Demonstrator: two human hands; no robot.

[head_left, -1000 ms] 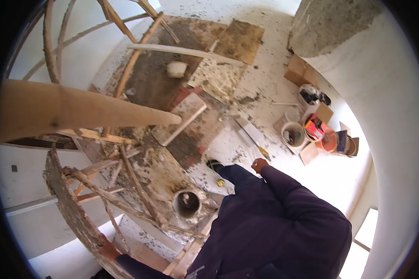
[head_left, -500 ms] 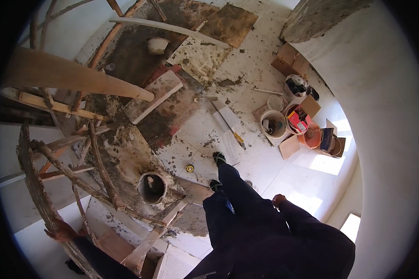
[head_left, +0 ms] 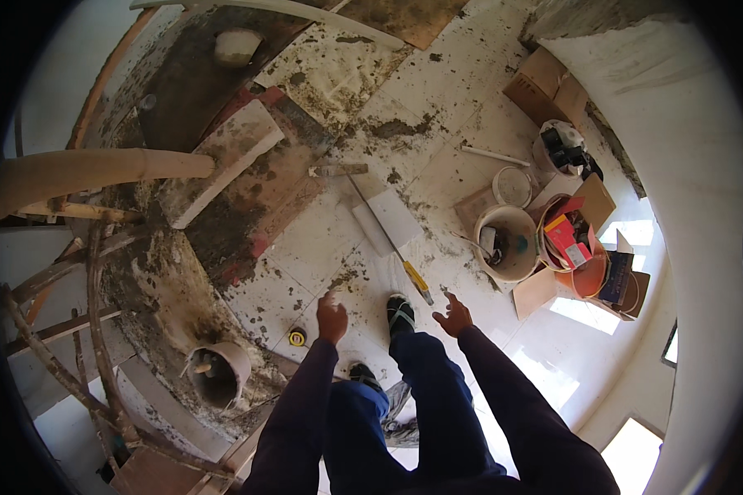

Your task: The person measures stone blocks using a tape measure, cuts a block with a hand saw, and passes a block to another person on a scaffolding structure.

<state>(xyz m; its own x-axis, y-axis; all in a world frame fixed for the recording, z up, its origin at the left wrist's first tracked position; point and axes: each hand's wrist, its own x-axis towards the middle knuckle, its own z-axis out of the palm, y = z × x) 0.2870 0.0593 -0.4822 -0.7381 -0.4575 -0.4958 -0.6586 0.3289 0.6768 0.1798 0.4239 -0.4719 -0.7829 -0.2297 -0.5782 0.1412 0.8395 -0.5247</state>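
My left hand (head_left: 332, 320) hangs over the floor in front of me with its fingers apart, holding nothing. The yellow tape measure (head_left: 297, 337) lies on the tiles to its left. Out to the right, my right hand (head_left: 454, 317) is spread and holds nothing. Nearest to it is a long thin tool with a yellow handle (head_left: 417, 283), lying aslant across a pale flat piece (head_left: 394, 216). A short, dirty wooden-looking strip (head_left: 338, 170) sits at the far end of that tool. Neither hand seems to touch anything.
To the right stand a whitish bucket (head_left: 506, 242), an orange bucket (head_left: 586, 276) and cardboard boxes (head_left: 545, 87). A thick pole (head_left: 107, 172) rests on a pale slab (head_left: 223, 165) at left. A mortar-stained bucket (head_left: 220, 375) and rough branches (head_left: 99, 330) stand nearer. Mortar crumbs dot the tiles.
My left hand has let go of the rough branch and come to the middle. My right hand has moved forward from beside my leg. The view has shifted, with the floor things looking nearer.
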